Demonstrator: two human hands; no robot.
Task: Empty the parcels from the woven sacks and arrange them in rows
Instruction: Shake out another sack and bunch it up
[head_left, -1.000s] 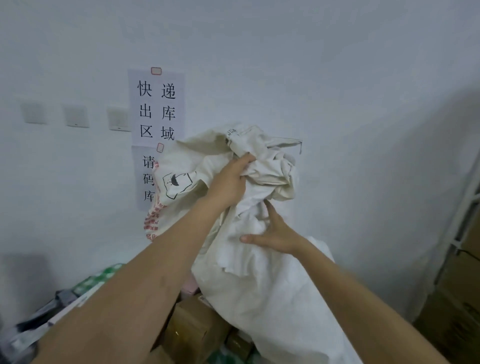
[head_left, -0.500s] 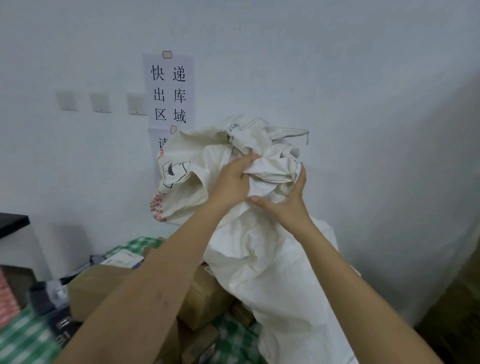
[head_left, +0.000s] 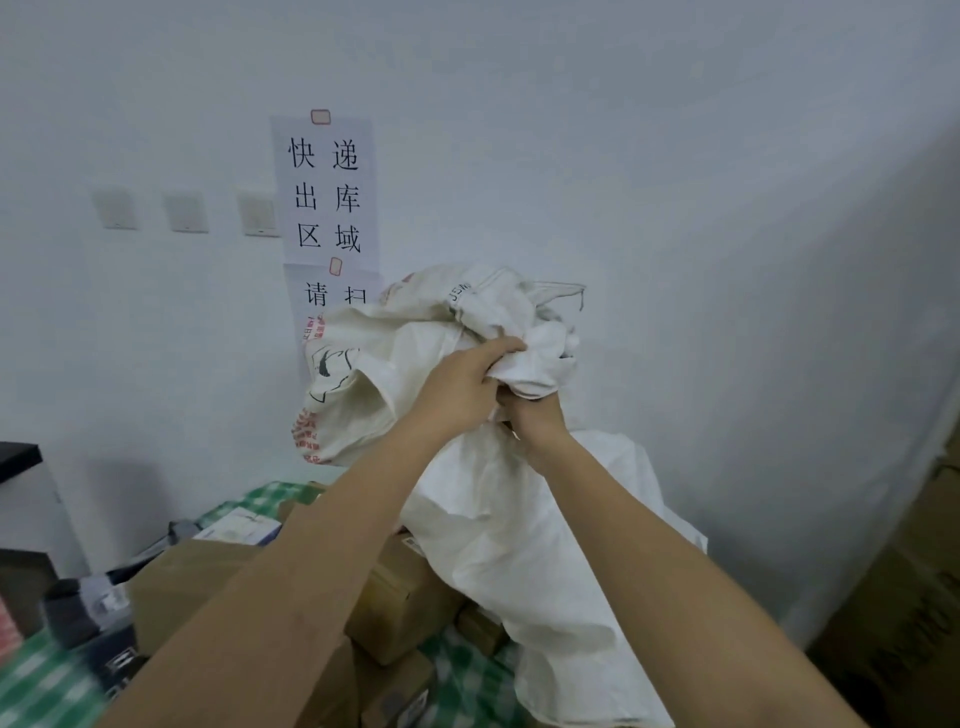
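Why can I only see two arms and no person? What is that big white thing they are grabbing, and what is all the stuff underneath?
The camera sits on the person's head and looks forward and down, so you see only their arms. The left hand and right hand both grip the bunched top of a white woven sack, lifted up in front of a white wall with a paper sign. Below it lie brown cardboard parcels on a green checked cloth. They look like parcels tipped out of the sack, which hangs limp.
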